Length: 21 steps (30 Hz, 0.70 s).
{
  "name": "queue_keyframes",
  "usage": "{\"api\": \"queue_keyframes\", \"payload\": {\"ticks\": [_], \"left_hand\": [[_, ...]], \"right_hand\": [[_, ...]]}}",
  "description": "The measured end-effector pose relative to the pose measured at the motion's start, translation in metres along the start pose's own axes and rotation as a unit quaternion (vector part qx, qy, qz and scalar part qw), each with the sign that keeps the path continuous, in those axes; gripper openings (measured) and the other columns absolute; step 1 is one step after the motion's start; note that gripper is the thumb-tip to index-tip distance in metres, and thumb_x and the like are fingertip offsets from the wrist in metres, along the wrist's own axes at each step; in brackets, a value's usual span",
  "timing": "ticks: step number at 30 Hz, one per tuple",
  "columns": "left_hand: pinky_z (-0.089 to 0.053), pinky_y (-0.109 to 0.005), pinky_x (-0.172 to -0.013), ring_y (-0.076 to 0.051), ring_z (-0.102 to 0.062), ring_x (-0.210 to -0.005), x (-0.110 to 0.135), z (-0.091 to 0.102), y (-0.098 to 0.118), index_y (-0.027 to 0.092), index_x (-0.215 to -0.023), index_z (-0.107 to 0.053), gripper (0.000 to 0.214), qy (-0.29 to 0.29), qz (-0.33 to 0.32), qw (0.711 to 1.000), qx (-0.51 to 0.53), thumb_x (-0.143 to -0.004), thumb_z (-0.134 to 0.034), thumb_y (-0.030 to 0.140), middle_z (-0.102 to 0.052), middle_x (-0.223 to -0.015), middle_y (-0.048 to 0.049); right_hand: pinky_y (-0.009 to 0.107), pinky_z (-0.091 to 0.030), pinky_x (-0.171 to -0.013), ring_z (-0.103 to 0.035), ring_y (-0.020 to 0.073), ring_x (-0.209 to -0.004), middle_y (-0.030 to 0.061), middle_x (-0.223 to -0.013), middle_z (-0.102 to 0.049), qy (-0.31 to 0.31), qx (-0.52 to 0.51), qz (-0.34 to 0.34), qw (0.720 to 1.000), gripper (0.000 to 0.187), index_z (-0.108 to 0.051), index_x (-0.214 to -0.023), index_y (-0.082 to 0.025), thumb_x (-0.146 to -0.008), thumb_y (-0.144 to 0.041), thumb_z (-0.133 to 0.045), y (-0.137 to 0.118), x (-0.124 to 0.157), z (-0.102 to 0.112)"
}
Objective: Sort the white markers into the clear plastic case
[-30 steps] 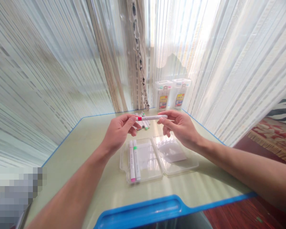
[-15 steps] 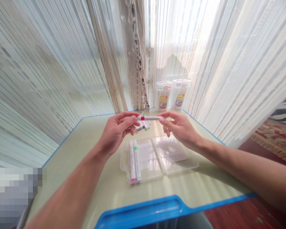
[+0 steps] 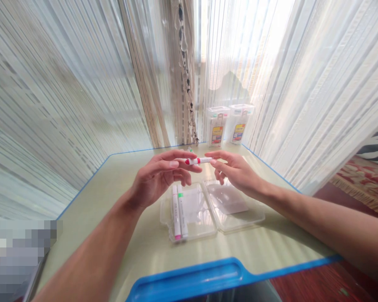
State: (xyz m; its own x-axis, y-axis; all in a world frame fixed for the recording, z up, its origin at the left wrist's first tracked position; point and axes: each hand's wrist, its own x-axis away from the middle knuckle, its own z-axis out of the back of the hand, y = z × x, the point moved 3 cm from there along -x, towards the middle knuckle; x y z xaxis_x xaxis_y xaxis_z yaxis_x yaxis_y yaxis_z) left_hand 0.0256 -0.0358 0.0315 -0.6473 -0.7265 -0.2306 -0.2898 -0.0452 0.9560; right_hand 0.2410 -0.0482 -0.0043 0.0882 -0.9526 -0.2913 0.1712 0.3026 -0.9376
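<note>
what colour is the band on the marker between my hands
Red; the band on that marker shows best in the head view.

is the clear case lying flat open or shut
Open: the case lies with its two halves spread side by side, two markers in the left one.

A home, white string curtains (image 3: 82, 84), blue-edged table (image 3: 107, 184), fringed patterned cloth (image 3: 365, 176)

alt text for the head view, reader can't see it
A person's right hand holds a white-and-red marker over a table, the left hand open at its red end. Below, an open clear case holds two markers side by side; two labelled cases stand at the back.
</note>
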Motion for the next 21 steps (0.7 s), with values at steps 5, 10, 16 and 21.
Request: {"api": "queue_keyframes", "payload": {"ticks": [5,10,16,21], "left_hand": [[-0.05,-0.033,-0.071,-0.019,-0.068,-0.072,0.0011,-0.0024,0.0001,0.021,-0.106,-0.08,0.028,-0.014,0.001,1.0,-0.009,-0.083,-0.063,0.023,-0.08,-0.094,-0.0105],[-0.05,-0.033,-0.07,-0.021,-0.07,-0.076,0.0015,-0.0052,-0.0005,0.02,-0.101,-0.079,0.024,-0.014,0.013,1.0,-0.024,-0.08,-0.068,0.023,-0.08,-0.091,-0.0107],[-0.05,-0.03,-0.071,-0.019,-0.07,-0.075,0.0016,-0.0058,-0.0024,0.022,-0.1,-0.079,0.021,-0.034,0.014,0.999,-0.04,-0.08,-0.073,0.023,-0.08,-0.09,-0.0091],[-0.049,-0.025,-0.069,-0.014,-0.069,-0.072,0.0016,-0.0051,-0.0036,0.022,-0.096,-0.078,0.016,-0.031,0.019,0.997,-0.074,-0.08,-0.079,0.022,-0.079,-0.083,-0.0056]], "right_hand": [[0.024,-0.05,-0.04,-0.06,0.0114,-0.053,0.0035,-0.079,-0.065,-0.007,0.008,0.005,1.0,0.046,-0.068,-0.119,-0.011,-0.089,-0.046,-0.069,0.0021,0.0002,0.0002],[0.024,-0.05,-0.04,-0.061,0.0118,-0.052,0.0042,-0.08,-0.067,-0.011,0.008,0.005,1.0,0.043,-0.07,-0.117,-0.012,-0.089,-0.045,-0.07,0.0003,0.0006,0.0002],[0.025,-0.051,-0.041,-0.061,0.0119,-0.052,0.0032,-0.076,-0.066,-0.016,0.015,0.002,1.0,0.04,-0.07,-0.116,-0.012,-0.09,-0.042,-0.069,-0.0022,0.0013,0.0001],[0.024,-0.05,-0.041,-0.06,0.0115,-0.051,0.0017,-0.072,-0.063,-0.01,0.019,-0.005,1.0,0.039,-0.069,-0.115,-0.01,-0.089,-0.04,-0.069,-0.0036,0.0012,-0.0004]]}}
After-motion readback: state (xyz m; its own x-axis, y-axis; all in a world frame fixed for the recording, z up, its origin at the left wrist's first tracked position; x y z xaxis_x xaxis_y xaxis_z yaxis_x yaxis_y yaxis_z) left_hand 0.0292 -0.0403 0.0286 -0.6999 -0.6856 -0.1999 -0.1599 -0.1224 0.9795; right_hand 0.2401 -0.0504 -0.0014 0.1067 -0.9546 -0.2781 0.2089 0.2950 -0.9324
